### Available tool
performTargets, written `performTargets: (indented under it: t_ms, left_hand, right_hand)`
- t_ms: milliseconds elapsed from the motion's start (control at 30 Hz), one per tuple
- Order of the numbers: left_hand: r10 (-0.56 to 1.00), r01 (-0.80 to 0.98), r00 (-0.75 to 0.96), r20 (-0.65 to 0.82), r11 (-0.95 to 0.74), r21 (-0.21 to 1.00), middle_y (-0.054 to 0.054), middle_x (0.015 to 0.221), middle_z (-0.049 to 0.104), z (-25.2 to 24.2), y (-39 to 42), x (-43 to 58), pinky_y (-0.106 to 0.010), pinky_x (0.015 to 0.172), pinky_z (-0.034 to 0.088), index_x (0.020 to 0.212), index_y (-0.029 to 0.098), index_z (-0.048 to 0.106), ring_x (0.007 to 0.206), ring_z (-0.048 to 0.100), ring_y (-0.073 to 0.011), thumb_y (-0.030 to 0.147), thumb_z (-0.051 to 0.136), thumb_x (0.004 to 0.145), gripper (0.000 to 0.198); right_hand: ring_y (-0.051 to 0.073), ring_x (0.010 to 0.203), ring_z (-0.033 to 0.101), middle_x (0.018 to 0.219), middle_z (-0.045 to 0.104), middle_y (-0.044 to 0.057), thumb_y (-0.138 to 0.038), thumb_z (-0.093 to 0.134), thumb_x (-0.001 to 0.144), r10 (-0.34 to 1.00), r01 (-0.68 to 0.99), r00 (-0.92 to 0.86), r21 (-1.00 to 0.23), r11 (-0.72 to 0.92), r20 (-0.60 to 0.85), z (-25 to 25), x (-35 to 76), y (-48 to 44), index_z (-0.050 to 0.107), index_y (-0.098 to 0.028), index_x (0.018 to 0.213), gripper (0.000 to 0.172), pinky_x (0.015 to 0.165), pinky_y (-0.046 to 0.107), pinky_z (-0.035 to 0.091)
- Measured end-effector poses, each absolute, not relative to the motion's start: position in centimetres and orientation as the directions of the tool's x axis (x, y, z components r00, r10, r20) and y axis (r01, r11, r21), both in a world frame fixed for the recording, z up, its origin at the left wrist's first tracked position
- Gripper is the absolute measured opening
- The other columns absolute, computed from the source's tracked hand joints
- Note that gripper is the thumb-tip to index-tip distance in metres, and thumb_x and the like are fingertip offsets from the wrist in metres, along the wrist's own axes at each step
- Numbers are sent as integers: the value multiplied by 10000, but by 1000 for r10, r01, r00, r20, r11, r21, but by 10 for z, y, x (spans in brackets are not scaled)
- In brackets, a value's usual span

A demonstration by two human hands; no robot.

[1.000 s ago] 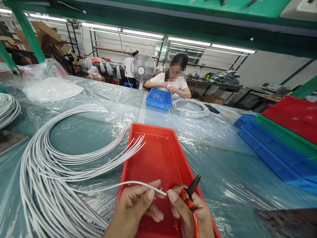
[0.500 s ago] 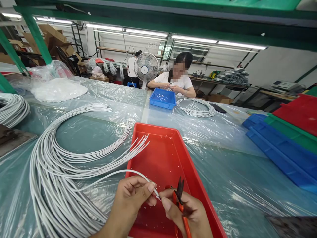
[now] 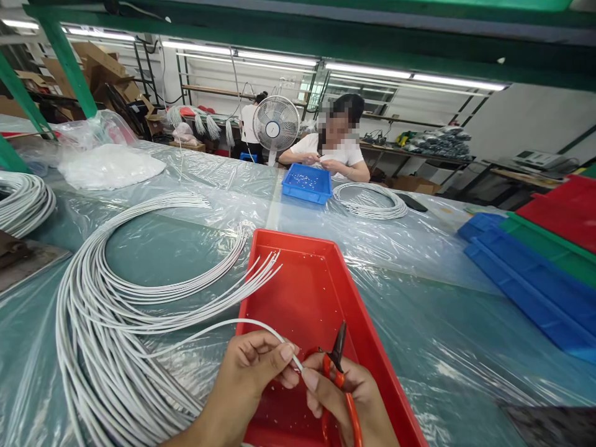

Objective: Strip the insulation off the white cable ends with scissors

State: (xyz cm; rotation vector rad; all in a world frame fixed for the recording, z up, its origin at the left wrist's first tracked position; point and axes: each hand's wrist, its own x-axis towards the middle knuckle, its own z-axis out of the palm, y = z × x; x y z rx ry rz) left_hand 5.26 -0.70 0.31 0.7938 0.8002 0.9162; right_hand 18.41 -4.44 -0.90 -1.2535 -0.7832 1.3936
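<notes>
Over the red tray [image 3: 298, 279], my left hand [image 3: 254, 372] pinches a white cable [image 3: 261, 324] close to its end. The thumb and forefinger of my right hand [image 3: 347, 397] meet at the tip of that cable. Held in the same right hand are cutting pliers [image 3: 339, 351] with orange handles, their dark jaws pointing up and away from the cable. The fingers partly hide the cable's tip. To the left lies a large bundle of white cables [image 3: 93, 310], some of whose ends reach over the tray's rim.
Across the table a person [image 3: 342, 146] works over a blue tray [image 3: 306, 183], beside a coil of white cable [image 3: 370, 202]. Stacked coloured trays [image 3: 549, 254] stand at the right. Another cable coil [image 3: 23, 205] and a white heap in plastic [image 3: 109, 167] are on the left.
The plier jaws, parted before, now look closed together, and the handles have turned slightly. My right fingers have closed in on the cable's end. My left hand has barely moved.
</notes>
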Motion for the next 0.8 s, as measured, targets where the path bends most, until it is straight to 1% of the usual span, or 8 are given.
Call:
performTargets:
  t_ms: [67,133,333,467,567,700,800]
  left_hand:
    - [884,-375,393,-254,407,833,0,518,615,2,-7,53,-192,540,393,658,110,645,501,530,-85,345,677,724,246]
    - [876,-380,405,-262,422,823,-4,525,619,1,-7,54,-198,541,393,664,111,641,501,533,-87,345,672,730,246]
    - [866,-400,422,-269,443,802,-3,531,618,-1,-7,55,-190,553,396,696,100,647,510,534,-78,294,653,762,205]
    - [859,-417,436,-268,457,786,-2,536,613,-1,-6,54,-186,556,400,698,96,644,510,533,-72,260,628,789,188]
    - [857,-419,442,-265,458,784,-1,537,608,-3,-6,54,-198,556,407,708,101,635,506,536,-79,260,620,794,182]
    - [871,-396,427,-244,423,815,-1,545,605,-3,-6,54,-224,587,426,720,112,617,531,554,-100,284,615,795,188]
    - [894,-348,393,-213,360,866,-7,541,611,-1,-6,53,-211,578,428,709,108,602,531,553,-99,312,607,797,223]
  right_hand:
    - [72,371,485,425,598,6,-375,745,608,958,-286,69,-925,-250,-279,-13,187,-44,696,-149,601,232,413,169,389]
    - [74,377,504,427,609,5,-354,746,618,958,-297,70,-922,-247,-279,-14,188,-44,696,-152,606,209,421,166,409]
    - [72,367,500,412,602,-6,-334,751,614,956,-317,118,-923,-221,-269,-12,186,-45,679,-151,602,197,407,160,417]
    - [87,363,513,409,606,-1,-336,747,617,955,-334,112,-916,-223,-273,-15,187,-45,685,-147,626,199,402,177,429]
    - [86,383,522,431,614,-1,-328,733,646,962,-336,98,-918,-209,-255,-18,187,-45,683,-153,642,182,420,173,428]
    - [88,416,514,462,612,-2,-347,713,672,972,-307,83,-933,-185,-220,-20,188,-44,671,-159,670,193,458,183,422]
    - [100,485,512,510,595,-2,-377,696,684,974,-256,91,-950,-179,-208,-16,188,-45,654,-162,672,219,511,194,421]
